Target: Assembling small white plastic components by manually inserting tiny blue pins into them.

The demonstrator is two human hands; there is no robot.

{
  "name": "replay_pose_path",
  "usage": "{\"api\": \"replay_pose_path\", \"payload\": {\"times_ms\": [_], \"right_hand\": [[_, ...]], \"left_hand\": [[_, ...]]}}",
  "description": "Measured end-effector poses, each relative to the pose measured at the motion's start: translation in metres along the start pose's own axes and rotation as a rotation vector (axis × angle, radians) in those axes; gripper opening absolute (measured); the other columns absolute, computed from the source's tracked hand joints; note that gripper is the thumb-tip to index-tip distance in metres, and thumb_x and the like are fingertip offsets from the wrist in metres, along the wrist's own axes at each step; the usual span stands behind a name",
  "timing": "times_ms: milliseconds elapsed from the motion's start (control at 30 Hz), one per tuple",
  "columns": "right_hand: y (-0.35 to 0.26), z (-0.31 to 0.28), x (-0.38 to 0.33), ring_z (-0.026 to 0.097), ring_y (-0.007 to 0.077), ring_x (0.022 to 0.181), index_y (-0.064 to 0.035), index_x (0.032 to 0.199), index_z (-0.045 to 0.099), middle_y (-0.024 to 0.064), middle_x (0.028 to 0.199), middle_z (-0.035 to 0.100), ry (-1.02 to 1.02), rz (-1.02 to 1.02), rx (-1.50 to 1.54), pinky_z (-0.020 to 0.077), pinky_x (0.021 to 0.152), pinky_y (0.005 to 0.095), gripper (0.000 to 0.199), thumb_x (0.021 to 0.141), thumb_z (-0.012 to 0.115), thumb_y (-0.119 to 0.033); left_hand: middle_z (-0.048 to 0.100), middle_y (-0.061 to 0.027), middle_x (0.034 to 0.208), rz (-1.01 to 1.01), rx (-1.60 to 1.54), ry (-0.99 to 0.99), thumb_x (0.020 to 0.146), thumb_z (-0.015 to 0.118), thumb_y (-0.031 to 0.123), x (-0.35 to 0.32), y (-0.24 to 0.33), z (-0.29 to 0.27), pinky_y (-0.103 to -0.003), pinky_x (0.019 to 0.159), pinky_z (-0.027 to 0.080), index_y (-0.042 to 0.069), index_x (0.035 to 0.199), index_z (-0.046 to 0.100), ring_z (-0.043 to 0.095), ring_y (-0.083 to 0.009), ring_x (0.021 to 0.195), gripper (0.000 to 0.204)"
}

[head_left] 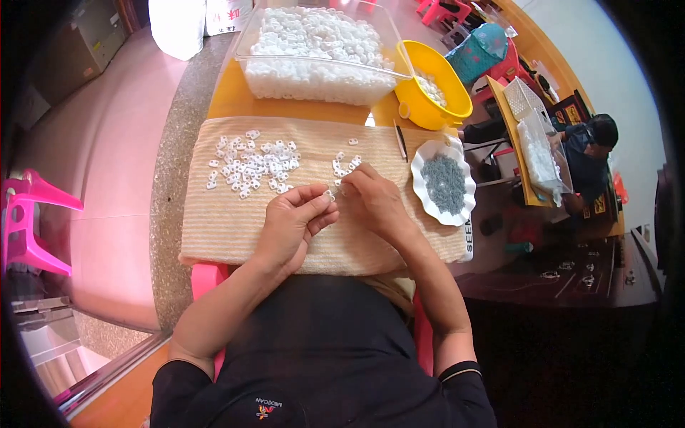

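My left hand pinches a small white plastic piece between thumb and forefinger over a beige striped towel. My right hand is closed beside it, fingertips meeting the same piece; I cannot tell whether it holds something of its own. A scatter of several white plastic pieces lies on the towel to the upper left of my hands. A smaller cluster of white pieces sits just above my right hand.
A white scalloped dish of small grey parts stands to the right. Behind are a clear bin full of white pieces, a yellow bowl and a thin dark tool. Another person sits at a table far right. Pink stool at left.
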State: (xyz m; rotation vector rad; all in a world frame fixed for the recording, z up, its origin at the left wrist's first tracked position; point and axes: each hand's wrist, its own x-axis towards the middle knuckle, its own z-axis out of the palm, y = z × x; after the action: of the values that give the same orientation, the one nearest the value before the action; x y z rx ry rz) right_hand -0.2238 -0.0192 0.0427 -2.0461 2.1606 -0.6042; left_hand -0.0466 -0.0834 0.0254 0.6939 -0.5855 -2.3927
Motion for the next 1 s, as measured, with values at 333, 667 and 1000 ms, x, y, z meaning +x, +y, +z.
{"api": "replay_pose_path", "payload": {"times_ms": [333, 667, 1000], "right_hand": [[0.001, -0.012, -0.015, 0.063, 0.0309, 0.078, -0.0038, 0.089, 0.064, 0.0112, 0.087, 0.062, 0.097, 0.023, 0.06, 0.0498, 0.067, 0.0374, 0.007, 0.083, 0.063, -0.008], [0.011, -0.018, 0.001, 0.064, 0.0317, 0.079, -0.002, 0.086, 0.067, 0.0116, 0.087, 0.065, 0.118, 0.034, 0.054, 0.0509, 0.068, 0.037, 0.008, 0.08, 0.065, -0.008], [0.018, -0.024, 0.022, 0.063, 0.033, 0.088, -0.002, 0.093, 0.067, 0.013, 0.095, 0.064, 0.109, 0.112, -0.103, 0.0494, 0.077, 0.0394, 0.016, 0.083, 0.064, -0.014]], "left_hand": [[0.063, -0.0077, 0.09, 0.001, 0.012, 0.015, 0.089, 0.061, 0.001, 0.001, -0.002, 0.0, -0.028, 0.076, 0.058, -0.002, 0.105, 0.058, 0.064, -0.0157, 0.082, 0.016], [0.063, -0.0076, 0.09, -0.002, 0.007, 0.003, 0.089, 0.061, 0.001, 0.002, -0.004, -0.002, -0.028, 0.075, 0.058, -0.001, 0.104, 0.059, 0.065, -0.016, 0.081, 0.016], [0.063, -0.0077, 0.09, -0.01, 0.006, 0.006, 0.089, 0.061, 0.001, 0.002, -0.005, -0.001, -0.028, 0.075, 0.059, -0.001, 0.103, 0.059, 0.065, -0.0158, 0.081, 0.015]]}}
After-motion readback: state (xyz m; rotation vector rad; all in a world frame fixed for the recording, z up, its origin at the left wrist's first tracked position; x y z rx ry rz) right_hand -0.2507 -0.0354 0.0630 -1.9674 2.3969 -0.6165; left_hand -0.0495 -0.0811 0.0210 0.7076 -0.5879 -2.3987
